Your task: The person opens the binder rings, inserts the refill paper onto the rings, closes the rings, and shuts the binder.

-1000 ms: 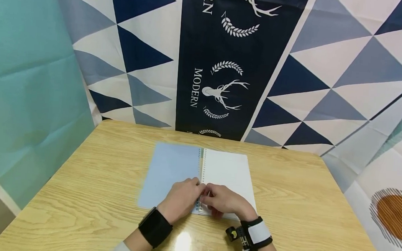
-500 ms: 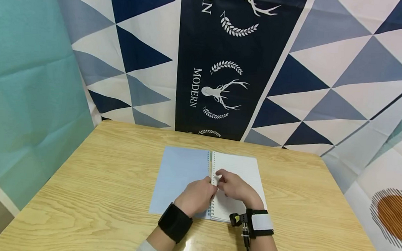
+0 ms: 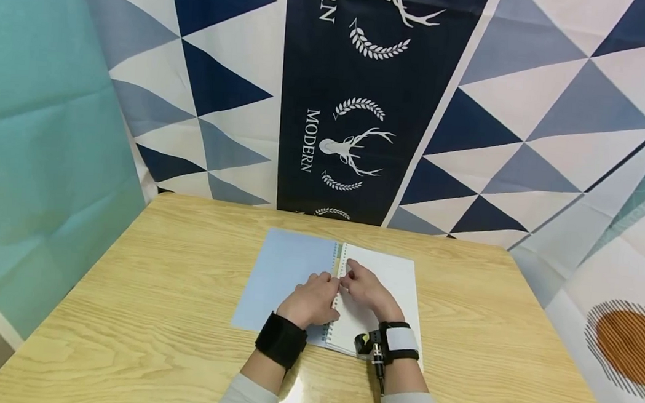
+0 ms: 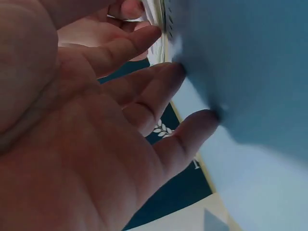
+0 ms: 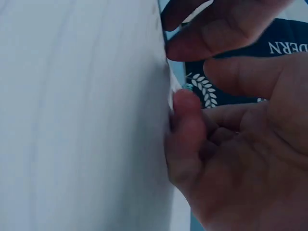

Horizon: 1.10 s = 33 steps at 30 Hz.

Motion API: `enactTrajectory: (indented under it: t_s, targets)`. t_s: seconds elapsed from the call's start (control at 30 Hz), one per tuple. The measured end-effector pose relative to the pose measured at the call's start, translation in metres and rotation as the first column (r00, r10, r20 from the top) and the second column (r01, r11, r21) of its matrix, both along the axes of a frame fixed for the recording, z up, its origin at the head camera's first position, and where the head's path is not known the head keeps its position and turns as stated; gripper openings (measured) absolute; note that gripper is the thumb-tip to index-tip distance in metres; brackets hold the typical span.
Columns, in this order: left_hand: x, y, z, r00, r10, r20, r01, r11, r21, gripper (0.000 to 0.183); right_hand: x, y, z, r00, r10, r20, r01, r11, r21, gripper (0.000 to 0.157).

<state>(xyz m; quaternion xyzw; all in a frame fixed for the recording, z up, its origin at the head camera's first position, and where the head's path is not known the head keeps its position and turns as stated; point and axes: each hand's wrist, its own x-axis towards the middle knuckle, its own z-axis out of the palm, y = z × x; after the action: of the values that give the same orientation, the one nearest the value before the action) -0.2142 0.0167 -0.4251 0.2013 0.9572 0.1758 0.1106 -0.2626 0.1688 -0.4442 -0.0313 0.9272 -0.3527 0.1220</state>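
Observation:
A ring-bound notebook [image 3: 383, 268] lies spread flat on the table, with its blue cover [image 3: 287, 267] on the left and lined white pages on the right. My left hand [image 3: 308, 302] rests across the cover beside the binding. In the left wrist view, its fingertips [image 4: 204, 118] touch the blue cover. My right hand [image 3: 367, 287] is over the white pages at the hole-punched edge. The right wrist view shows a bent finger [image 5: 186, 125] against that edge, where a bit of white page stands up. Its thumb is apart from that finger. The hands meet closely at the binding.
The wooden table [image 3: 144, 314] extends around the notebook on all sides. A patterned cloth wall [image 3: 336, 104] stands behind its far edge, with a teal cloth [image 3: 49, 135] on the left. A black band [image 3: 281, 341] and a camera [image 3: 368, 342] are worn on the wrists.
The notebook first slid right, then slightly left and tilted. My right hand moved up along the binding. My left hand followed upward and spread its fingers from a tighter curl.

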Motion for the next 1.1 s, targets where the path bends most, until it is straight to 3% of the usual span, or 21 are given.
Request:
enactTrajectory:
  t_s: [0.13, 0.23, 0.37, 0.5, 0.57, 0.63, 0.77, 1.1]
  targets:
    - [0.006, 0.002, 0.002, 1.0, -0.005, -0.019, 0.004, 0.996, -0.084, 0.067, -0.006, -0.004, -0.002, 0.999, -0.005, -0.042, 0.007, 0.998, 0.058, 0.06]
    - [0.006, 0.004, 0.001, 0.999, 0.001, -0.032, -0.004, 0.995, -0.103, 0.068, -0.009, -0.005, -0.002, 0.999, -0.018, -0.028, 0.019, 0.999, 0.047, 0.06]
    - [-0.006, 0.001, -0.005, 1.0, 0.006, -0.025, -0.006, 1.0, 0.005, 0.059, -0.011, -0.005, -0.003, 0.999, -0.043, -0.002, 0.043, 0.999, 0.034, 0.058]
    - [-0.03, -0.001, -0.012, 0.995, 0.056, 0.082, -0.071, 0.98, 0.184, 0.063, -0.014, -0.003, -0.002, 0.998, -0.06, 0.012, 0.06, 0.998, 0.03, 0.057]
    - [-0.041, -0.001, -0.014, 0.985, 0.096, 0.147, -0.127, 0.967, 0.22, 0.069, -0.015, -0.001, -0.002, 0.998, -0.062, 0.02, 0.062, 0.998, 0.015, 0.057]
    - [-0.049, -0.001, -0.014, 0.976, 0.119, 0.183, -0.157, 0.966, 0.207, 0.073, -0.016, -0.001, -0.001, 0.997, -0.071, 0.034, 0.071, 0.997, -0.006, 0.055]
    - [-0.059, 0.001, -0.014, 0.975, 0.112, 0.191, -0.141, 0.979, 0.144, 0.071, -0.017, -0.001, 0.0, 0.995, -0.072, 0.07, 0.077, 0.995, -0.063, 0.051]
    - [-0.059, 0.005, -0.017, 0.977, 0.163, 0.141, -0.182, 0.974, 0.136, 0.067, -0.017, -0.002, -0.002, 0.997, -0.067, 0.033, 0.068, 0.998, -0.02, 0.051]
